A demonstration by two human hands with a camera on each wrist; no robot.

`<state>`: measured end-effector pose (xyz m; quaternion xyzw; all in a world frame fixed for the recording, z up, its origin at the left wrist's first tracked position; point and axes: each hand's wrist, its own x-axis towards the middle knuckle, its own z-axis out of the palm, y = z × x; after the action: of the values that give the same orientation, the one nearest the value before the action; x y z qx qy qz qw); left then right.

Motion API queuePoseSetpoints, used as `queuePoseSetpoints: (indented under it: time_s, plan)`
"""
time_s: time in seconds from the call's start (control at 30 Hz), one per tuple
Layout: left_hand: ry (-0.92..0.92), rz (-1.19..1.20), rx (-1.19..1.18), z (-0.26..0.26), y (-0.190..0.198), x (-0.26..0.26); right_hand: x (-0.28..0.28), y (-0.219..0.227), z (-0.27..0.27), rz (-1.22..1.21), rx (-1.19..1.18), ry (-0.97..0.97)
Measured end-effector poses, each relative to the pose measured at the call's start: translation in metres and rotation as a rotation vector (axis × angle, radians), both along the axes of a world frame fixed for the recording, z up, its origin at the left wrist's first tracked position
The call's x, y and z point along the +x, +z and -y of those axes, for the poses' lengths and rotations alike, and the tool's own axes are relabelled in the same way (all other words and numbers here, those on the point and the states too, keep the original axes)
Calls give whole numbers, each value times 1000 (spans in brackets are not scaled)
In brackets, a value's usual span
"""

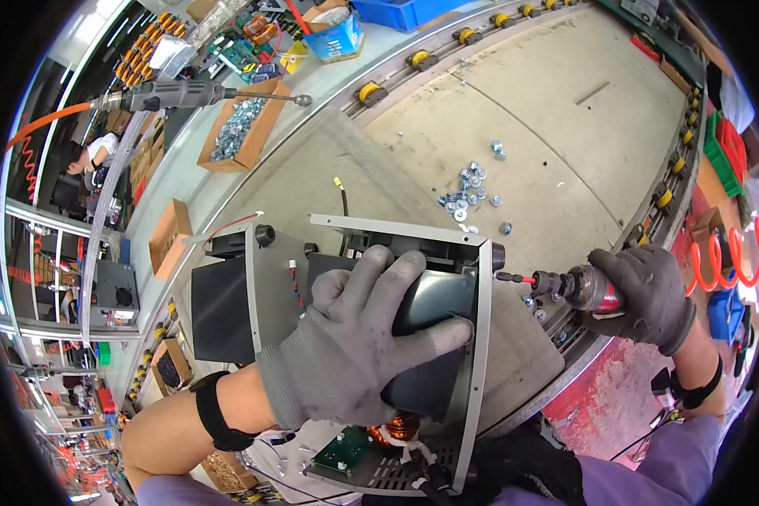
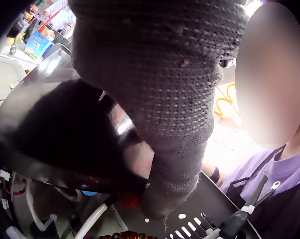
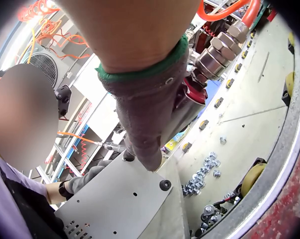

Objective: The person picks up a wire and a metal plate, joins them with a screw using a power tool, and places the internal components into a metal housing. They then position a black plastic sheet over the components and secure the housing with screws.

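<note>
My gloved left hand [image 1: 363, 337] lies spread over a glossy black sheet [image 1: 438, 299] in an open metal equipment case [image 1: 479, 363]. In the left wrist view, its thumb [image 2: 172, 174] reaches down past the sheet's edge. My gloved right hand [image 1: 649, 291] grips a red and silver air screwdriver [image 1: 586, 288]. The tool's bit [image 1: 514, 277] points at the case's side wall, close by a black rubber foot [image 1: 498, 255]. In the right wrist view, the hand stands over the wall's outer face [image 3: 120, 194]. A copper coil [image 1: 401, 426] and green circuit board [image 1: 341, 449] sit inside the case.
Loose screws [image 1: 468, 192] are scattered on the worktop behind the case. A cardboard box of metal parts [image 1: 240, 126] stands at upper left, below a hanging air driver [image 1: 169, 95]. Roller tracks [image 1: 422, 61] border the worktop. A coiled orange hose [image 1: 725, 257] hangs at right.
</note>
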<state>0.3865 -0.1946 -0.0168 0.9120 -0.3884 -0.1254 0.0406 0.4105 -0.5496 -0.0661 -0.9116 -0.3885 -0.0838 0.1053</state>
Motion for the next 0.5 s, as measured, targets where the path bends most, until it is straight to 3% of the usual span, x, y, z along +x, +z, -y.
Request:
queuePoseSetpoints:
  time_s: [0.5]
  plan:
    - [-1,30,-32,-5,-5,-1,6,7,-13,44,-21,40]
